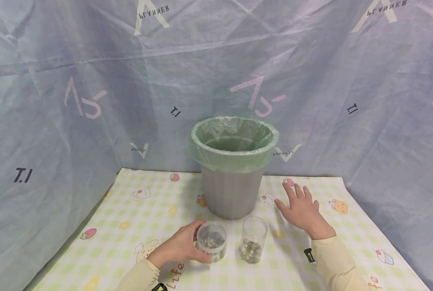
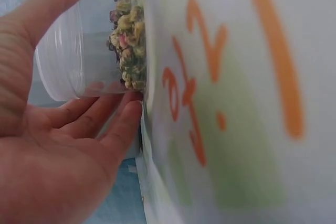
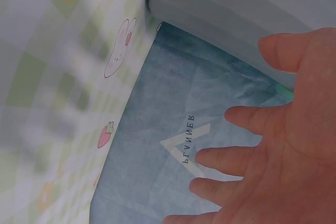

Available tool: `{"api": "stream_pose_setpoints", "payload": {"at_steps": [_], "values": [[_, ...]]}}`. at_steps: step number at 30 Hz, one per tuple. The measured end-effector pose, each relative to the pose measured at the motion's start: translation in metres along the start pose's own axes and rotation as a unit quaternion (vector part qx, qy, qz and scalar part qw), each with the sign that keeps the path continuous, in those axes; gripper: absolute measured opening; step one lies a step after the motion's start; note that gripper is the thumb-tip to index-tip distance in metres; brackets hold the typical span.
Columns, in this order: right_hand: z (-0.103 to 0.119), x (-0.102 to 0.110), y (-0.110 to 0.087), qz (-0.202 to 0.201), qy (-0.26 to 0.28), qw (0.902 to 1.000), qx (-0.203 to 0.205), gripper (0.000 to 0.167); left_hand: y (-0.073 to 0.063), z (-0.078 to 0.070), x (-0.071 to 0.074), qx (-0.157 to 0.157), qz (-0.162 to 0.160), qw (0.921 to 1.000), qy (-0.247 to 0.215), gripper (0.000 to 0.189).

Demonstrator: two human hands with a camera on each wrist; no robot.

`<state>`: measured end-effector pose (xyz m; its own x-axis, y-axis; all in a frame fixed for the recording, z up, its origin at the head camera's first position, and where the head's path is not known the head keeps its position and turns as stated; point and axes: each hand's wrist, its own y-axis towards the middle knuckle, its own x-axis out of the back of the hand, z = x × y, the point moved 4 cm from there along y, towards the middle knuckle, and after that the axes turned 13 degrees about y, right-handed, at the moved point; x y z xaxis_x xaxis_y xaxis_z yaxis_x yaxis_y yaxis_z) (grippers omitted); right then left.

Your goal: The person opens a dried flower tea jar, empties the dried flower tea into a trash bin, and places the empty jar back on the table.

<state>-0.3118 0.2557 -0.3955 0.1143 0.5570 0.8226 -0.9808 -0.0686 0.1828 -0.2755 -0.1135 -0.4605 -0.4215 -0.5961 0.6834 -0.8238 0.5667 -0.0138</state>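
My left hand [image 1: 180, 245] holds a short clear plastic jar [image 1: 213, 239] standing on the table, thumb on the near side and fingers round the far side. In the left wrist view, dried flower buds [image 2: 128, 40], yellowish, pink and dark, lie in the bottom of this jar. Just right of it stands a taller clear container [image 1: 254, 238], partly filled with similar dried bits; no hand touches it. My right hand [image 1: 301, 210] hovers above the table, right of the bin, with spread fingers and nothing in it.
Behind the jars stands a grey bin [image 1: 232, 190] lined with a green translucent bag [image 1: 231, 161]. A checkered green-and-white tablecloth [image 1: 111, 258] with cartoon prints covers the table. Blue-grey printed curtains [image 1: 158, 72] enclose the back and both sides.
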Motion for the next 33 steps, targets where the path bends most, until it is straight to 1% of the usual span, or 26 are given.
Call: {"api": "stream_pose_setpoints", "payload": {"at_steps": [2,9,12,22,29,33], "values": [[0.0007,-0.0002,-0.0002,0.000,-0.002,1.0000,0.001,0.075,0.0010,0.0004,-0.0006,0.002,0.001,1.0000,0.003,0.089],[0.0036,0.0012,-0.0012,0.000,-0.003,1.0000,0.005,0.076,0.0055,0.0044,-0.0028,0.014,-0.004,0.9992,0.037,0.090],[0.0046,0.0015,-0.0017,0.000,-0.002,1.0000,0.006,0.076,0.0062,0.0046,-0.0033,0.015,-0.004,0.9990,0.042,0.090],[0.0059,0.0020,-0.0023,0.001,-0.003,1.0000,0.003,0.074,0.0045,0.0002,-0.0027,0.010,-0.001,0.9992,0.039,0.084],[0.0070,0.0025,-0.0045,0.002,0.000,1.0000,0.003,0.074,0.0038,-0.0022,-0.0026,0.015,0.002,0.9992,0.036,0.084],[0.0068,0.0041,-0.0045,0.001,-0.001,1.0000,0.004,0.074,0.0041,-0.0030,-0.0007,0.013,-0.003,0.9990,0.042,0.085]]}}
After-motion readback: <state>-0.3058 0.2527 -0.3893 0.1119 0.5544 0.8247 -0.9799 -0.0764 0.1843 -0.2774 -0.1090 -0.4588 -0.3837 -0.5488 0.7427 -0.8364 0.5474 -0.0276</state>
